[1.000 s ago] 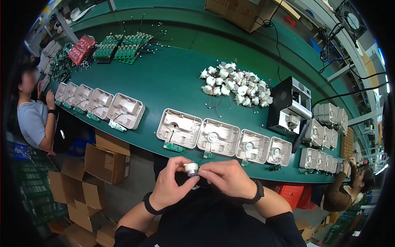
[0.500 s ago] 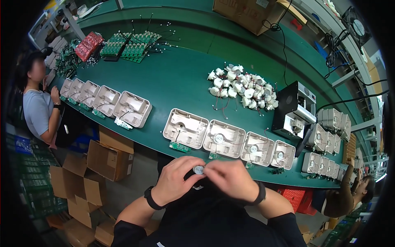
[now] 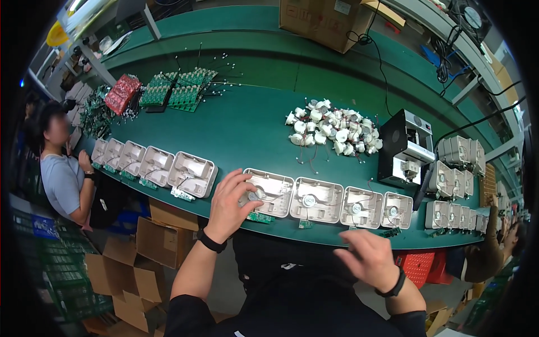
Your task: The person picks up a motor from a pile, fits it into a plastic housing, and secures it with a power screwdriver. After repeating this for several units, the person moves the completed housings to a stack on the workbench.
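Left grip (image 3: 231, 203) apparently pinching small round part (image 3: 254, 196) over housing (image 3: 270, 192); right grip (image 3: 368, 258) spread, off table edge (image 3: 337, 240).

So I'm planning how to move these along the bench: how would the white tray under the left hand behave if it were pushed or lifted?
The white tray looks like thin moulded plastic, so probably light and a bit flexible. Flat-bottomed on the green bench, it should slide rather than tip. The small round part the left hand is placing, and the loose wires, may shift if jolted.

Bright, even overhead light; soft shadows; heavy fisheye bend and black vignette at edges; right hand (image 3: 368, 259) slightly motion-blurred.
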The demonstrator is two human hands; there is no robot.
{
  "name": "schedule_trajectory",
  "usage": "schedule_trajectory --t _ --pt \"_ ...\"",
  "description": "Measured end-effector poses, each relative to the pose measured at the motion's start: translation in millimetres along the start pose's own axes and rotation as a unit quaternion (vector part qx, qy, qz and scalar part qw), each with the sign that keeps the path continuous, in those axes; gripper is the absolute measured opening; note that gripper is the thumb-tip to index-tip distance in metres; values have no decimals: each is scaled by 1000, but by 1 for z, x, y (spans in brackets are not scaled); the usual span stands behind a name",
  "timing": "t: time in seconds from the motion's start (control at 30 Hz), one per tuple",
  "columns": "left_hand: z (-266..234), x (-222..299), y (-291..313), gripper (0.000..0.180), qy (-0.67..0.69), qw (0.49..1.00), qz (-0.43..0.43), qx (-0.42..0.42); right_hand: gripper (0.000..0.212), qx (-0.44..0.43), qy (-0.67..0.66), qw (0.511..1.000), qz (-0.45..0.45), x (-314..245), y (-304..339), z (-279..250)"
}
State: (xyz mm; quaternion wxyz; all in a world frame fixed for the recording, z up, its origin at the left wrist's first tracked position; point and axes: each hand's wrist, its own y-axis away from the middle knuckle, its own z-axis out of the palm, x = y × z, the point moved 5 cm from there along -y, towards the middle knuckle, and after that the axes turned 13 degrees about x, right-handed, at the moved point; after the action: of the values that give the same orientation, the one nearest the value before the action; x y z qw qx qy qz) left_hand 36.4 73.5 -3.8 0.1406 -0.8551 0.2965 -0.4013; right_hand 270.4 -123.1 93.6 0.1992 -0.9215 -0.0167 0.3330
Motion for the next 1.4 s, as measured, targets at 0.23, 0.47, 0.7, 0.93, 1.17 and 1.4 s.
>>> schedule_trajectory --t 0.23,0.47,0.7,0.93,1.17,1.4 --pt "8 -6 -1 34 -42 998 35 -16 28 50 75 986 143 25 22 -51" --pt "23 6 -20 52 -71 996 0 -56 19 175 143 954 198 65 35 -112" --pt "2 7 -16 69 -37 999 -5 -18 43 301 211 899 239 223 15 -140" --pt "14 -17 14 68 -32 981 -187 33 49 270 421 827 258 289 -27 -175" --pt "28 -29 21 68 -26 980 -197 23 52 159 372 846 347 328 -36 -183" --pt "31 -40 26 61 73 966 -246 34 43 455 8 855 249 230 33 -218"
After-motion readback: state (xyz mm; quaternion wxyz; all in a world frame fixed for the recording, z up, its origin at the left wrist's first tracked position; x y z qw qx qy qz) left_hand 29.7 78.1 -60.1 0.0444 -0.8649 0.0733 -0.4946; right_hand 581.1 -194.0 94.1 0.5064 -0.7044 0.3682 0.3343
